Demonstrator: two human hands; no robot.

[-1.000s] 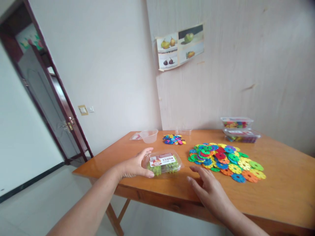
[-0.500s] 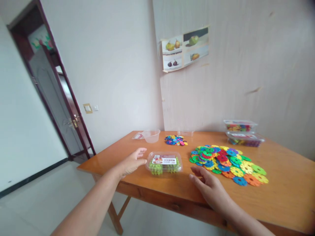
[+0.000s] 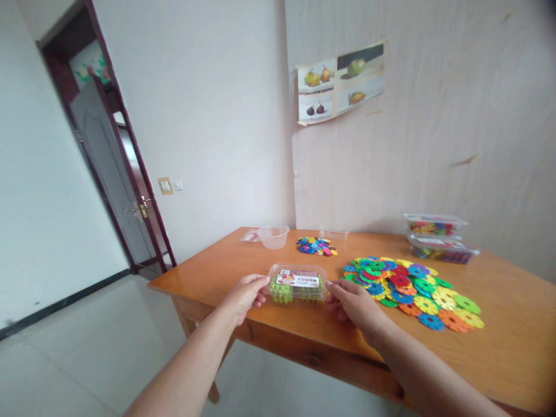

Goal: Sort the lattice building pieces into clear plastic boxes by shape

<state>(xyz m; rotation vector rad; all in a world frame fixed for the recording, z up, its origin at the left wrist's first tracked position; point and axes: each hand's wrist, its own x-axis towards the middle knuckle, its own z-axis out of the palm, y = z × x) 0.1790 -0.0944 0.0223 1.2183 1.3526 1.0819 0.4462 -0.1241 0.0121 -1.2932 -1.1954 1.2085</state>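
A clear plastic box (image 3: pixel 297 282) with a red-and-white label, filled with green pieces, sits near the front edge of the wooden table (image 3: pixel 243 263). My left hand (image 3: pixel 246 295) grips its left end. My right hand (image 3: pixel 353 301) grips its right end. To the right of the box spreads a big heap of colourful flower-shaped discs (image 3: pixel 412 286).
A small pile of colourful discs (image 3: pixel 317 245) and a clear plastic cup (image 3: pixel 273 236) lie at the table's back left. Two stacked clear boxes (image 3: pixel 438 236) of pieces stand at the back right. A fruit poster (image 3: pixel 341 81) hangs on the wall; a dark door (image 3: pixel 110 168) stands open at left.
My left hand let go of the box half a second ago, then came back to its left end. My right hand moved left from the table top and took the right end.
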